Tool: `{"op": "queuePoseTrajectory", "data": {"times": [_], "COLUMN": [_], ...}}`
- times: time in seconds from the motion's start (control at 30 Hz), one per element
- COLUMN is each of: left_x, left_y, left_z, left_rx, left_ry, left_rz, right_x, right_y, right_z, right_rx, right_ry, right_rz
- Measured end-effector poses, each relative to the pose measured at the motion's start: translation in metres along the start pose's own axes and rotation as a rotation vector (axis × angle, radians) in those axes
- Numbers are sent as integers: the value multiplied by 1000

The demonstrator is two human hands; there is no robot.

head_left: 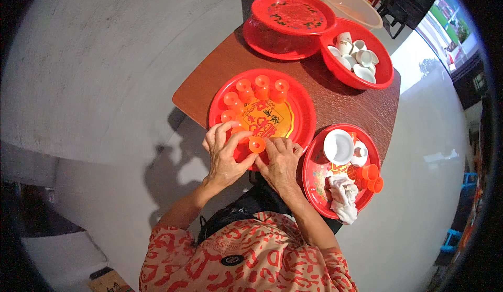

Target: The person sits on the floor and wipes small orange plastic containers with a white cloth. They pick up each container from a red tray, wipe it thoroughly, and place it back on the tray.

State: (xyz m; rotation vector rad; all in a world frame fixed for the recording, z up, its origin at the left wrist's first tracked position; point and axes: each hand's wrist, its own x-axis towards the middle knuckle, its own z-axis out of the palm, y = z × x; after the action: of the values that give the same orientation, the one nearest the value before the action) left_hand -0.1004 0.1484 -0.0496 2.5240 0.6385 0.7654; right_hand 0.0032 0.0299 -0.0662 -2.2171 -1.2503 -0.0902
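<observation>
Both hands are low in the middle of the picture, close together at the near edge of a big red tray [304, 115]. The left hand [224, 156] has its fingers bent, with thumb and fingers curled around a small orange cup [257, 144]. The right hand [282, 162] lies just beside it, fingers flat on the tray rim and tips touching the same cup. So the cup sits between the two hands, right at the front of the tray.

More orange cups [255, 89] stand in a curved row along the far and left side of that tray, around a yellow picture in its middle. It looks like the person is setting cups in a ring, and this one is being put in its spot. The next move would need a gentle let-go so the cup stays up, then a reach for another cup.

To the lower right sits a smaller red plate [316, 162] with a white bowl [338, 146], a white cloth [343, 193] and a few spare orange cups [371, 177]. Toward the upper right is a red bowl [385, 72] full of small white cups [353, 53]. Above the middle is a red lidded dish [293, 14]. All of it rests on a brown table [340, 101].
</observation>
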Motion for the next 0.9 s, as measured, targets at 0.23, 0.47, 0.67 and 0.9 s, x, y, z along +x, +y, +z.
{"op": "queuePoseTrajectory", "data": {"times": [0.23,0.47,0.67,0.9], "left_x": [-2,-1,-2,6], "left_y": [3,16,18,70], "left_z": [-3,-1,-3,-2], "left_rx": [-14,119,76,2], "left_ry": [4,36,93,74], "left_rz": [12,109,187,335], "right_x": [-3,-6,-17,-86], "right_y": [5,12,5,27], "right_z": [-2,-3,-21,-107], "right_rx": [-18,-18,37,32], "right_ry": [62,18,104,493], "right_rz": [16,41,25,13]}}
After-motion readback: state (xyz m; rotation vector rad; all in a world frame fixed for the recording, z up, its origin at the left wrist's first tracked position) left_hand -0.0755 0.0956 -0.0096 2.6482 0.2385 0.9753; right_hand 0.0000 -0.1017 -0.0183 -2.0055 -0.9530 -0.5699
